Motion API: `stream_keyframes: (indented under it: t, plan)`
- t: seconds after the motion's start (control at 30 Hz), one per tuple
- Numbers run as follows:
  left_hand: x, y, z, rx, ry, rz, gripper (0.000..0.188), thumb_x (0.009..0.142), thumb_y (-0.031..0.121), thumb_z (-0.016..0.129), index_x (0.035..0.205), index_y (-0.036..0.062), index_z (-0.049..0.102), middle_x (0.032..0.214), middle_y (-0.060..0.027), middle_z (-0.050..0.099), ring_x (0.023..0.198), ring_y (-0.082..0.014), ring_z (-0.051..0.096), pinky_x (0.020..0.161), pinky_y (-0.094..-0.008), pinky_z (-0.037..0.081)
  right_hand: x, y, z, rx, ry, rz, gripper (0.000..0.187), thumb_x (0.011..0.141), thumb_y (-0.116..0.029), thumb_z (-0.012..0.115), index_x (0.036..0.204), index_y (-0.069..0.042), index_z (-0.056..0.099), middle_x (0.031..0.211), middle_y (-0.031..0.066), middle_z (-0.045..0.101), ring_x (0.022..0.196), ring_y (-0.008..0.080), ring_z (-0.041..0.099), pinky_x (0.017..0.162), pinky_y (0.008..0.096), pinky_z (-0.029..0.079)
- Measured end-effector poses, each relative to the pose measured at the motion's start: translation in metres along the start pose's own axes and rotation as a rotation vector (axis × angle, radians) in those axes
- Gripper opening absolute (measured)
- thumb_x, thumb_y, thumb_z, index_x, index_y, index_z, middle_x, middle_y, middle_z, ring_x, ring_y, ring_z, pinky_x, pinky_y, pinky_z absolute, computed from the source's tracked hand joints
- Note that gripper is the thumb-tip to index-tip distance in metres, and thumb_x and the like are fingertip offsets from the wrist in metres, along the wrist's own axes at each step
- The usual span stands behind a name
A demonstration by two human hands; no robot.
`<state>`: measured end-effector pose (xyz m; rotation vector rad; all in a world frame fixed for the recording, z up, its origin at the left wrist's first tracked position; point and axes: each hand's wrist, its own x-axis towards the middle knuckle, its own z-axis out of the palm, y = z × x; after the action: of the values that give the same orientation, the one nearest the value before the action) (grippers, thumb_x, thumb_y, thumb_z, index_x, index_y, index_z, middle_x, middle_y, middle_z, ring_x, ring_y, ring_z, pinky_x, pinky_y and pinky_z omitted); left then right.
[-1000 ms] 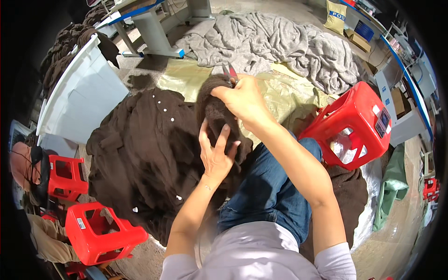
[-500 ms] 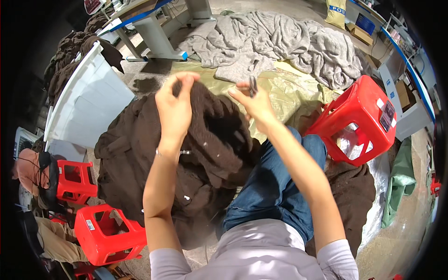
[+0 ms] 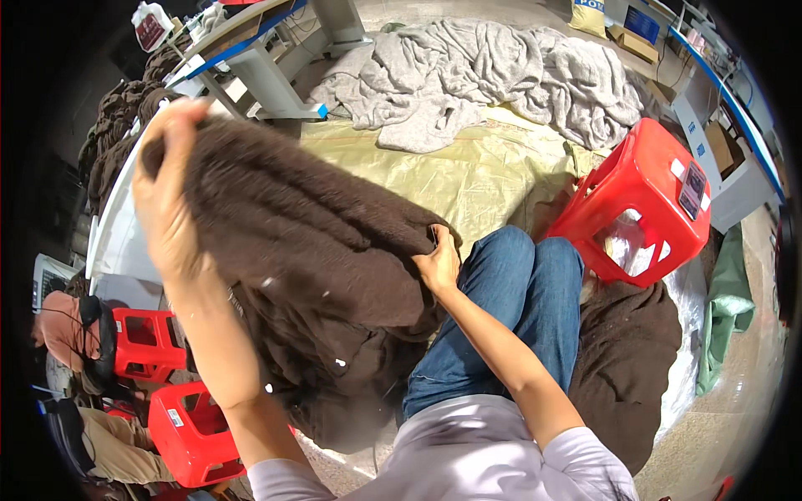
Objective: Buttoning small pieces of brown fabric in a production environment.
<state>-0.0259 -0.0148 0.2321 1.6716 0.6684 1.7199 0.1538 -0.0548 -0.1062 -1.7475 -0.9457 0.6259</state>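
While left hand [image 3: 167, 190] and right hand [image 3: 440, 264] grip brown cloth [image 3: 326, 238] at opposite ends (left blurred), uneven pulling could stretch it.

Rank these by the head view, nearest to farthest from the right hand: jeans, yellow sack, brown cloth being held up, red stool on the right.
1. Brown cloth: touching the right hand, spread to its left.
2. Jeans: just to its right.
3. Red stool: farther right, beyond the knees.
4. Yellow sack: far off, top right.
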Motion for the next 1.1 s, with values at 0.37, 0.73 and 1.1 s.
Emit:
stream_keyframes:
  t: [0.37, 0.73, 1.1]
  plan:
    - [-0.081, -0.164, -0.238, 0.675, 0.292, -0.154, 0.013, 0.094, 0.013, 0.064, 0.099, 0.0017, 0.069, 0.098, -0.0042, 0.067, 0.091, -0.015, 0.06, 0.088, -0.0286, 0.047, -0.033, 0.024, -0.033, 0.059, -0.561, -0.179, 0.036, 0.076, -0.019, 0.075, 0.106, -0.002, 0.064, 0.096, 0.0168, 0.069, 0.092, 0.0343, 0.067, 0.079, 0.0375, 0.051]
    - [-0.273, -0.274, -0.08, 1.086, -0.602, -0.128, 0.023, 0.081, 0.013, 0.067, 0.102, 0.0033, 0.065, 0.106, -0.0153, 0.066, 0.104, -0.0349, 0.059, 0.09, -0.0438, 0.047, -0.087, 0.014, -0.049, -0.206, -0.931, -0.295, 0.024, 0.089, -0.029, 0.064, 0.098, -0.007, 0.069, 0.09, 0.0139, 0.071, 0.082, 0.0339, 0.068, 0.071, 0.0432, 0.053]
    - [-0.308, -0.355, -0.028, 1.13, -0.411, -0.605, 0.037, 0.076, 0.004, 0.07, 0.109, 0.0116, 0.055, 0.107, -0.0138, 0.062, 0.092, -0.042, 0.063, 0.081, -0.0484, 0.051, -0.099, -0.001, -0.117, 0.088, -0.701, -0.306, 0.021, 0.086, -0.015, 0.071, 0.104, -0.005, 0.068, 0.103, 0.0128, 0.068, 0.095, 0.0289, 0.067, 0.082, 0.0357, 0.053]
